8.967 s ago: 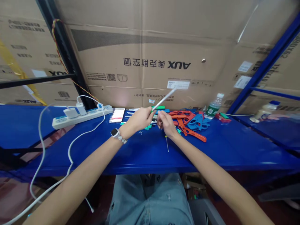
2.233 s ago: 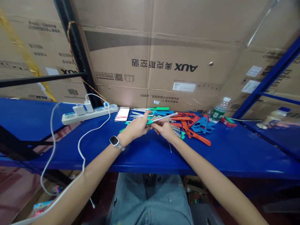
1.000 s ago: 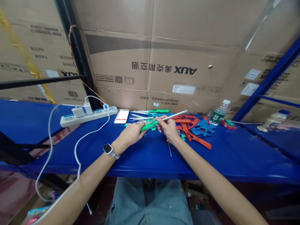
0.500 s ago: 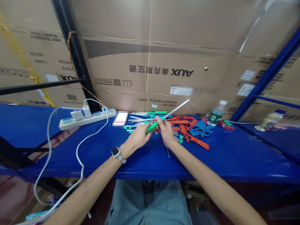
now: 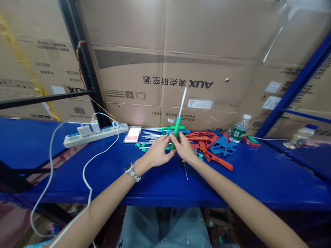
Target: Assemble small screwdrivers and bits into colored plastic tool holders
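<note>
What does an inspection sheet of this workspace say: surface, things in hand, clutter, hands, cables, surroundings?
Surface: blue tabletop, items along its back.
Things in hand: green handle with silver rod pointing up.
Clutter: orange pieces, blue pieces, bottle, yellow-ended tool.
Hands: right hand grips the handle; left hand at its lower end, grip partly hidden.
Cables: white cable from power strip past the front edge.
Surroundings: cardboard behind; black post left, blue post right.

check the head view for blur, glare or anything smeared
In the head view, the green-handled rod is distinct, the jar at far right smeared, the white rectangular item partly pixelated; a pale streak, possibly glare, crosses the cardboard at upper right.
</note>
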Available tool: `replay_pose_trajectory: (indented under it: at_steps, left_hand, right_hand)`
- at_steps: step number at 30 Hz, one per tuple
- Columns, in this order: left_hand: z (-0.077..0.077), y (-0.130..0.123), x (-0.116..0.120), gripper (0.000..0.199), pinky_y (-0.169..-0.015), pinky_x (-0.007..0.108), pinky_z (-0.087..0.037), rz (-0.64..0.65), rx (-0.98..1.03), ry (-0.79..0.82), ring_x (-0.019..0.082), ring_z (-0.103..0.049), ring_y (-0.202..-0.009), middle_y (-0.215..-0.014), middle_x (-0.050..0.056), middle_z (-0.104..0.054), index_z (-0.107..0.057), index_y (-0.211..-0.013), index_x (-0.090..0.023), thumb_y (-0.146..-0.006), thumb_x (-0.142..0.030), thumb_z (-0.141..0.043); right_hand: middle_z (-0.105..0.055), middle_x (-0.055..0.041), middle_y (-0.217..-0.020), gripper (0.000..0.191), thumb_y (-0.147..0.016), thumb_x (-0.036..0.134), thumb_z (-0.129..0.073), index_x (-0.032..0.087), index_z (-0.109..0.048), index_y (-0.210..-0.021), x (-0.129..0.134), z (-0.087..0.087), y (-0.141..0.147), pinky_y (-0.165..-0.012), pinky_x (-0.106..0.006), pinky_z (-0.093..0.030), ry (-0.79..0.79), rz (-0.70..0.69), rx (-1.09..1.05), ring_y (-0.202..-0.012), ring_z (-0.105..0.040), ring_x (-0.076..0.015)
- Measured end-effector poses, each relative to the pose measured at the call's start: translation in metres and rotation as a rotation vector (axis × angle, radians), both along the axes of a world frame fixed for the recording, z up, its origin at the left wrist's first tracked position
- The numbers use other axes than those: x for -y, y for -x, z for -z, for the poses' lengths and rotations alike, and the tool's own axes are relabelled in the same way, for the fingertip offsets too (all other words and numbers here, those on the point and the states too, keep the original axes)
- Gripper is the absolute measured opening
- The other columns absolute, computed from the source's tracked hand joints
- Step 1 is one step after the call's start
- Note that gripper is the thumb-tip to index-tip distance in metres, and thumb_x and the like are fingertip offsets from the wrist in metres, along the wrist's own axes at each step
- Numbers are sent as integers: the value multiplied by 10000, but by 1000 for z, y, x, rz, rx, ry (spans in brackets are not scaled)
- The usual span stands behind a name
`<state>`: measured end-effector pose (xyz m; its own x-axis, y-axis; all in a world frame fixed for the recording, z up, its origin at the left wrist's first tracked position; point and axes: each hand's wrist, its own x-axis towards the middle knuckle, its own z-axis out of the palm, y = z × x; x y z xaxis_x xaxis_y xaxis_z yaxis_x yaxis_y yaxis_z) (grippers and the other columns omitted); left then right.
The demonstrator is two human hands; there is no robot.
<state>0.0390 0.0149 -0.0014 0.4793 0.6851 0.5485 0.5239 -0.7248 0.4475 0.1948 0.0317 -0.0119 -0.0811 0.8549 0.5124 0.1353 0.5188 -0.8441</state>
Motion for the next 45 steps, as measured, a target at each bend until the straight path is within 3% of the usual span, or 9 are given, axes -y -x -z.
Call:
replay_pose_trajectory:
  at_steps: [10, 14, 17, 20, 24, 29, 32, 37, 45]
  left_hand:
    - [-29, 49, -32, 102, -904, 392, -506, -250, 130, -374, 231, -581, -1020, -1046, 88, -609, -576, -1036, -182, -978, -248, -524]
    - [-26, 50, -24, 139, -780, 361, -492, -313, 92, -391, 213, -563, -861, -880, 61, -594, -523, -880, -210, -996, -282, -495]
    - [-21, 49, -4, 139, -898, 425, -480, -229, -91, -481, 262, -586, -1014, -1055, 112, -646, -582, -976, -202, -983, -334, -538]
    - [-13, 48, 11, 367, -985, 464, -468, -46, -333, -410, 310, -579, -1186, -1289, 148, -622, -578, -1231, -192, -965, -444, -602]
    - [2, 51, 15, 454, -927, 437, -514, 33, -440, -246, 301, -646, -1133, -1245, 133, -661, -541, -1321, -183, -990, -491, -582]
    - [15, 60, 17, 390, -757, 366, -541, 14, -434, -214, 253, -708, -908, -1088, 95, -703, -603, -1205, -191, -1079, -490, -386]
    - [16, 64, 19, 423, -705, 342, -523, -35, -453, -184, 249, -714, -859, -988, 80, -723, -622, -1110, -188, -1102, -459, -297]
    - [18, 59, 21, 438, -628, 320, -477, -172, -543, -89, 248, -692, -750, -860, 85, -701, -635, -1007, -171, -1094, -441, -301]
    - [22, 58, 22, 530, -733, 358, -508, -245, -637, -60, 300, -682, -955, -888, 121, -716, -680, -879, -160, -1097, -406, -264]
  right_hand:
    - [-779, -74, -1039, 371, -867, 316, -687, 249, -723, -1230, -31, -39, -53, -811, -373, -496, -122, 63, 650, -880, -700, -263]
    - [-787, -77, -1056, 447, -844, 298, -686, 276, -708, -1290, -17, -35, -55, -772, -368, -495, -175, 87, 787, -881, -715, -278]
    - [-788, -83, -1047, 447, -836, 310, -690, 265, -709, -1281, -1, -23, -47, -768, -370, -500, -215, 12, 862, -873, -719, -280]
    - [-784, -90, -1023, 443, -788, 306, -728, 253, -712, -1228, 13, -13, -32, -735, -356, -485, -233, -48, 945, -836, -712, -279]
    - [-752, -69, -889, 382, -767, 296, -741, 210, -687, -1136, 27, -8, -17, -658, -326, -440, -101, -47, 990, -748, -676, -253]
    - [-706, -68, -1068, 473, -790, 351, -758, 213, -607, -1217, 30, -5, -31, -775, -329, -477, -113, -91, 751, -898, -653, -219]
    - [-674, -75, -1035, 316, -868, 316, -646, 196, -604, -1158, 30, 0, -46, -771, -324, -474, -147, 56, 672, -870, -624, -204]
    - [-657, -10, -752, 183, -911, 297, -586, 213, -609, -1072, 35, 2, -49, -616, -283, -365, 105, 296, 912, -691, -627, -191]
    - [-737, -165, -1046, 446, -903, 409, -627, 180, -562, -1280, 39, -10, -36, -693, -337, -423, 185, 392, 1220, -936, -714, -334]
